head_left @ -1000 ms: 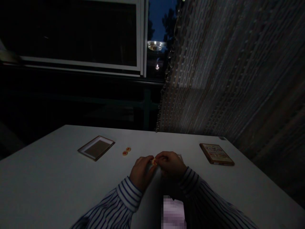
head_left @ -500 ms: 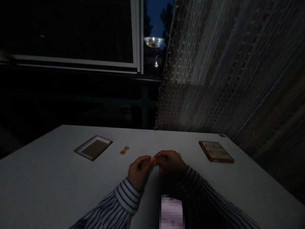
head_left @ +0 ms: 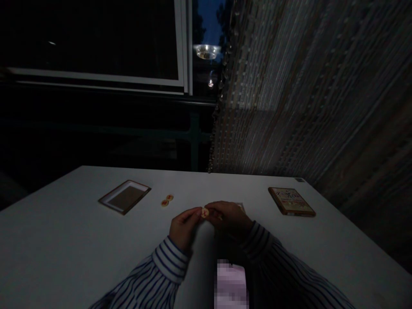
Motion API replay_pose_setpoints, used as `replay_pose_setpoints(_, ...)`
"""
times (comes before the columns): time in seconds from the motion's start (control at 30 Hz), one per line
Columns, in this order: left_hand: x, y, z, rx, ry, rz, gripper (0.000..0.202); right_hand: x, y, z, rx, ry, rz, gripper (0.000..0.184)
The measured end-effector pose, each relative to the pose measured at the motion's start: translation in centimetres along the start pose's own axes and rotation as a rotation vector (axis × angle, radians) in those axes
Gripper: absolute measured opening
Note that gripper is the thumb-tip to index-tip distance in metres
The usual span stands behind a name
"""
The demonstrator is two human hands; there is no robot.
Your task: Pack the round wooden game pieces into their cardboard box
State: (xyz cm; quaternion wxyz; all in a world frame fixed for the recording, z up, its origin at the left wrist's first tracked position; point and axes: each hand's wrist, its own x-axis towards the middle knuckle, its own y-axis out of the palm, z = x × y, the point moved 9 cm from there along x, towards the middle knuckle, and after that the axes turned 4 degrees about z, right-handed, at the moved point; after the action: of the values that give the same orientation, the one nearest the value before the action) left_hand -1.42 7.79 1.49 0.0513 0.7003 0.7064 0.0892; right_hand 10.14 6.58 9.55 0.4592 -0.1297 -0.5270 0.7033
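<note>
My left hand [head_left: 184, 225] and my right hand [head_left: 230, 216] meet above the white table [head_left: 80, 240]. Between their fingertips is a Chinese chess piece [head_left: 205, 213], a small pale disc whose face shows a red character. Both hands are closed in a pinch on its edges, the left from one side and the right from the other. Beyond my left hand, two more round pieces lie touching: one piece [head_left: 165, 203] nearer me and another piece [head_left: 169, 197] just behind it, both marked in red. A pale-edged thing [head_left: 241, 207] shows behind my right hand, mostly hidden.
An open shallow box part [head_left: 126, 197] with a brown inside lies at the left. To the right is a flat brown-edged box [head_left: 291, 201] with a printed top. A strand curtain [head_left: 257, 107] hangs beyond the table's far edge, beside a dark window.
The held piece has turned, so its red-marked face now shows more fully. Both hands stay at nearly the same place. The view has shifted slightly.
</note>
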Motion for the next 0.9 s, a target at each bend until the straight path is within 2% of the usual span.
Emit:
replay_pose_setpoints(0.13, 0.06, 0.26, -0.1, -0.047, -0.004, 0.034, 0.029, -0.11, -0.36, 0.14, -0.047, -0.021, -0.048, 0.025)
replay_pose_setpoints(0.33, -0.07, 0.32, -0.57, -0.04, 0.013, 0.024, 0.026, -0.17, -0.53, 0.81, -0.097, -0.115, -0.074, 0.025)
replay_pose_setpoints(0.63, -0.18, 0.59, -0.56, -0.067, 0.008, 0.024, 0.027, -0.33, -0.47, 0.83, -0.195, -0.169, -0.103, 0.023)
replay_pose_setpoints(0.9, -0.26, 0.89, 0.05, -0.115, -0.015, 0.061, 0.029, -0.13, -0.83, 0.33, -0.225, -0.115, -0.059, 0.024)
